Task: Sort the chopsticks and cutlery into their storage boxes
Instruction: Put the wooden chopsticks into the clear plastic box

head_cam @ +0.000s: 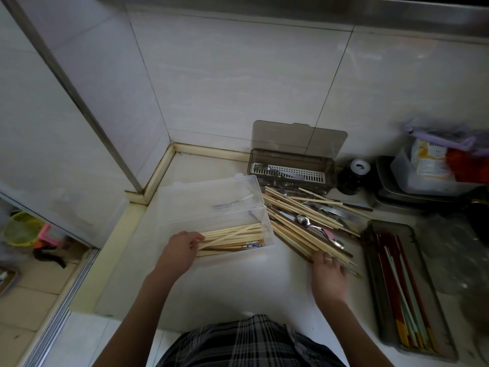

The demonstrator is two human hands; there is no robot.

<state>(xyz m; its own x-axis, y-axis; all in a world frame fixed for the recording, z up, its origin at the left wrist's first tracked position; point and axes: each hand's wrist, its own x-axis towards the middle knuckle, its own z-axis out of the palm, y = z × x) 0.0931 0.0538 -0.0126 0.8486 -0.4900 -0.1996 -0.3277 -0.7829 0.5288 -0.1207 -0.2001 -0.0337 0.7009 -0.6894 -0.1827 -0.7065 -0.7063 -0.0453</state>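
Wooden chopsticks (232, 238) fill clear box (217, 207); labels unreadable.

Pale wooden chopsticks (232, 235) fill the clear plastic box (219, 205); dark red and mint-green chopsticks (399, 290) lie in the smoky grey tray (370, 282); black-and-white plaid garment (248, 343) at bottom centre.

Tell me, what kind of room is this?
Probably a kitchen. There's a tiled wall behind a pale counter, a heap of wooden chopsticks and spoons on it, and storage boxes for cutlery.
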